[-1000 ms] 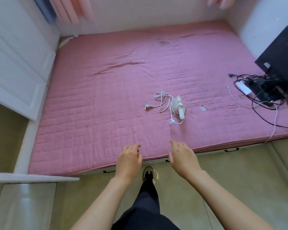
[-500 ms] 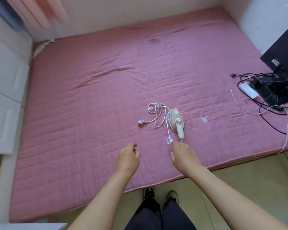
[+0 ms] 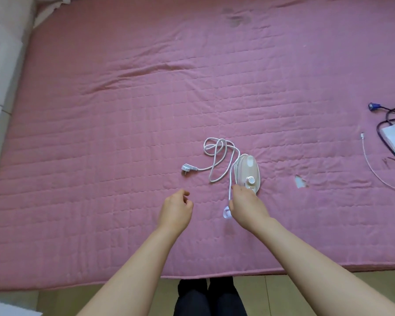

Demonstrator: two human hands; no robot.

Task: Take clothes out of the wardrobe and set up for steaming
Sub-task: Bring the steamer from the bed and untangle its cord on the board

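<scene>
Steamer: the small white-and-cream handheld garment steamer (image 3: 249,172) lies on the pink quilted mattress (image 3: 123,110), its white cord (image 3: 217,160) looped to its left.
Right hand: your right hand (image 3: 245,204) covers the steamer's near end; I cannot tell whether it grips.
Left hand: your left hand (image 3: 176,208) hovers loosely curled, holding nothing.

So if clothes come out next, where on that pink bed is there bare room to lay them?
The widest bare stretch of the pink mattress runs left of the steamer and its white cord, and beyond them. The right edge is crowded with black cables; both hands sit near the steamer.
</scene>
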